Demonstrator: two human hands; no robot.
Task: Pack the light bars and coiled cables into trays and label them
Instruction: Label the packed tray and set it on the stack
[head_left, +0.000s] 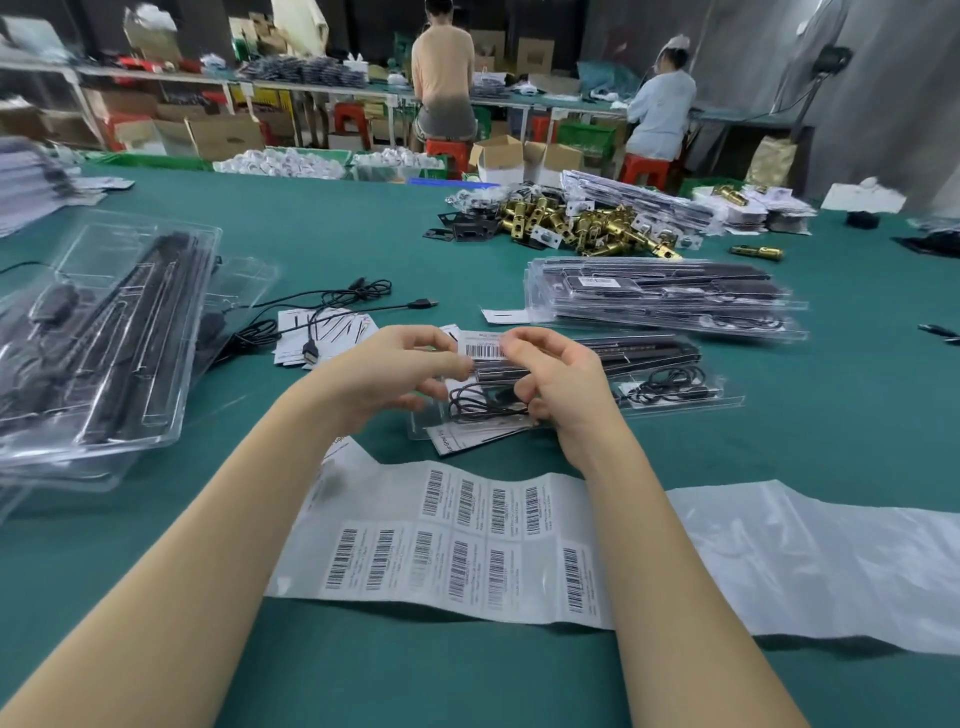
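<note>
Head view, looking down over two bare forearms that reach up from the bottom of the frame across a green table (779, 426). Nearest, across the lower middle, lies a label sheet (467, 545) with two rows of barcode stickers, several slots already bare. Just above it, at centre frame, the left hand (395, 369) and right hand (561, 384) meet over a clear packed tray (675, 400) holding a dark light bar (639, 353) and a coiled cable (670, 384). Both hands pinch one barcode sticker (485, 349) by its ends, fingers curled, holding it just over the tray's near end.

The step in hand looks like labelling. Next, the sticker needs lowering flat onto the tray lid and smoothing down, kept straight and free of creases.

At the left edge sits a stack of packed trays (104, 332). Loose black cables (332, 306) lie left of centre. To the right of centre, further back, is a second stack of labelled trays (665, 296). Beyond that lies a heap of brass latch parts (582, 223). In the upper frame, two people sit at a far bench with their backs turned.
</note>
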